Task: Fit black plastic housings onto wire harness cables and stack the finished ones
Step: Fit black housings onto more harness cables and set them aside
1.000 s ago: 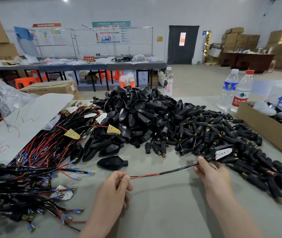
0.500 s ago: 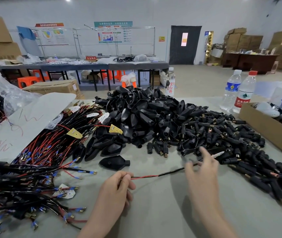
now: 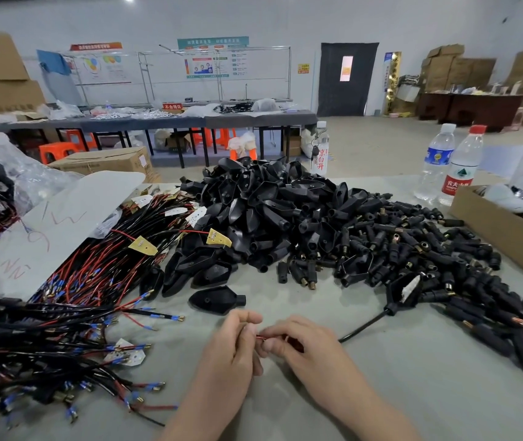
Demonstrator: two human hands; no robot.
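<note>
My left hand [image 3: 236, 345] and my right hand [image 3: 301, 348] meet at the table's front centre, both pinching the red wire end of one harness cable [image 3: 361, 327]. Its black sheath runs up and to the right into a black housing [image 3: 403, 292] with a white board inside, lying on the table. A single loose housing [image 3: 215, 299] lies just beyond my hands. A big heap of black housings [image 3: 272, 211] fills the middle of the table. Bare harness cables [image 3: 94, 262] with red and black wires lie in a pile at the left.
Small black connector barrels [image 3: 428, 249] spread to the right of the heap. A cardboard box [image 3: 501, 230] stands at the right edge, with two water bottles [image 3: 451, 163] behind it. More tangled cables [image 3: 31, 354] cover the front left. A grey sheet [image 3: 63, 218] lies at the left.
My right hand let go of the cable's far end by the housing and came in to the left hand. Both hands now pinch the red wire end together.
</note>
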